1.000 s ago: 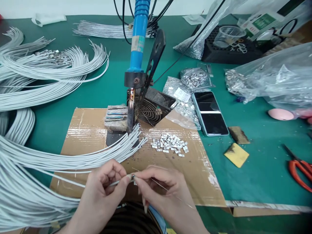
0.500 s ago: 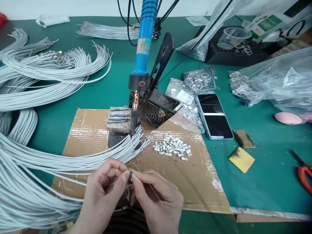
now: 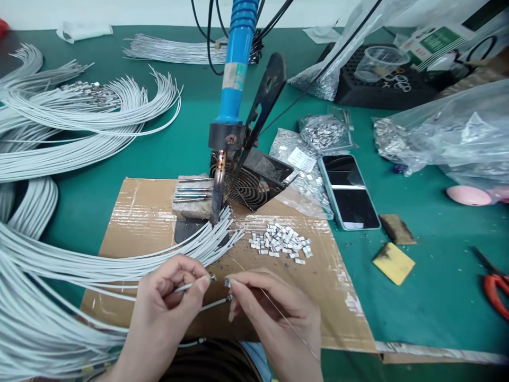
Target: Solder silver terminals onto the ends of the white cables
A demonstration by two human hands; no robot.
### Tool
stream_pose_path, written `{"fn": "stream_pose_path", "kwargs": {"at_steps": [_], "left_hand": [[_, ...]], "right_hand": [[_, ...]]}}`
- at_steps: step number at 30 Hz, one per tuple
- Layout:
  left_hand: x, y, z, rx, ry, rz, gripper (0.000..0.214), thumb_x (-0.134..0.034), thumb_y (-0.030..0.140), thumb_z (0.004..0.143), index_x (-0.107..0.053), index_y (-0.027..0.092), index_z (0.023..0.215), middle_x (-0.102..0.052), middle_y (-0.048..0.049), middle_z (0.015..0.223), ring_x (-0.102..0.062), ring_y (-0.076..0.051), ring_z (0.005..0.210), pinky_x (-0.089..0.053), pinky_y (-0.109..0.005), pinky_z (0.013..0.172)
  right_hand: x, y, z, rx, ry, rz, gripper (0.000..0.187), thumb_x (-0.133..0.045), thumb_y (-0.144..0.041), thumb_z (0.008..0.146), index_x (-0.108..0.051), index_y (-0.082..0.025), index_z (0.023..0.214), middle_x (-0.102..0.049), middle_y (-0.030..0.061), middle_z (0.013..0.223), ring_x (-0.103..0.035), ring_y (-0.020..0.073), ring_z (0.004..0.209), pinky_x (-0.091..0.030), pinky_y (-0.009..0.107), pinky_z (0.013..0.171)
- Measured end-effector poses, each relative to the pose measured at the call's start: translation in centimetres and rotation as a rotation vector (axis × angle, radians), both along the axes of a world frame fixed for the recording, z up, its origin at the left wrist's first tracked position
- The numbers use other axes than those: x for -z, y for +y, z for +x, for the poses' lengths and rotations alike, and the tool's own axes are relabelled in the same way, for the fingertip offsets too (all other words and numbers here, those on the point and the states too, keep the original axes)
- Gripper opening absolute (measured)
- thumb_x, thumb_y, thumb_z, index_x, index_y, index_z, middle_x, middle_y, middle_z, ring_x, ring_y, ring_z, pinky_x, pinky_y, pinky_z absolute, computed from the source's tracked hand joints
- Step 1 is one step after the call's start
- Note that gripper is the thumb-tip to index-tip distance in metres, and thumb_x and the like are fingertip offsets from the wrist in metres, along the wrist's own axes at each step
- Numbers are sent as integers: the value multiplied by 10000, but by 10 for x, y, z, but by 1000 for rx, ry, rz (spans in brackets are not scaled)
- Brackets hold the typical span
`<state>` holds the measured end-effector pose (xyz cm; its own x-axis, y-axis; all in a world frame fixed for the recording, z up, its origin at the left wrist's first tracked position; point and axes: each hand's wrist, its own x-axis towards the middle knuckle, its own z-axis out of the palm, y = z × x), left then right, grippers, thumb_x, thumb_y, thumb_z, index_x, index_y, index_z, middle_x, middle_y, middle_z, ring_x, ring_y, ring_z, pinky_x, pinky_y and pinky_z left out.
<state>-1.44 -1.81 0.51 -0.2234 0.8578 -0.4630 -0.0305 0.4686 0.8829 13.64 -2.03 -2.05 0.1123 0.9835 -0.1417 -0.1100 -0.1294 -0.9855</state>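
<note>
A green table carries cardboard beneath the blue iron. Nearer me than the iron, my left hand pinches a white cable, its tip poking out. Just right of that tip, my right hand pinches a small connector and also holds thin wire. Right of the iron lie loose connectors and a bag, its label too small to read.

the soldering iron bars the middle; rightward cardboard is free.
</note>
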Motion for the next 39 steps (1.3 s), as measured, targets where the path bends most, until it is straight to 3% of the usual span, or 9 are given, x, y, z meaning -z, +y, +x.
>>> {"fn": "stream_pose_path", "kwargs": {"at_steps": [8,17,22,27,33,39], "left_hand": [[-9,3,3,10,48,-8,134,-829,295,734,-733,207,703,-618,32,583,-526,-123,562,-451,-196,535],[-10,3,6,-1,12,31,108,-801,217,739,-725,240,666,-740,28,742,-659,-115,668,-531,-148,651],[-10,5,7,35,116,39,102,-774,250,766,-717,233,683,-723,19,689,-660,-142,660,-526,-186,627],[-3,1,9,53,223,86,116,-736,276,822,-699,240,718,-692,37,626,-622,-135,587,-491,-204,576],[11,-9,10,70,332,174,108,-699,284,892,-704,244,792,-744,14,691,-705,-164,692,-517,-194,599],[19,-16,20,1,299,269,93,-670,238,926,-657,252,835,-733,54,657,-640,-107,516,-514,-161,523]], "right_hand": [[2,4,0,0,88,-130,68,-825,-283,858,-845,-242,808,-690,-16,614,-660,129,514,-573,219,529],[3,12,0,-71,88,-9,91,-817,-233,874,-885,-289,851,-723,-5,738,-605,83,503,-510,180,481],[0,10,0,-39,141,-167,84,-838,-254,837,-847,-254,753,-679,-19,698,-589,73,512,-505,163,498],[-1,9,-2,-105,283,-343,175,-900,-391,794,-880,-223,842,-632,-18,629,-560,84,489,-548,193,499],[1,7,-9,-83,445,-390,233,-949,-438,736,-880,-223,795,-631,-34,597,-535,47,468,-503,134,457],[12,1,-20,-36,585,-381,222,-950,-429,753,-873,-222,783,-706,-18,559,-543,30,392,-463,108,406]]}}
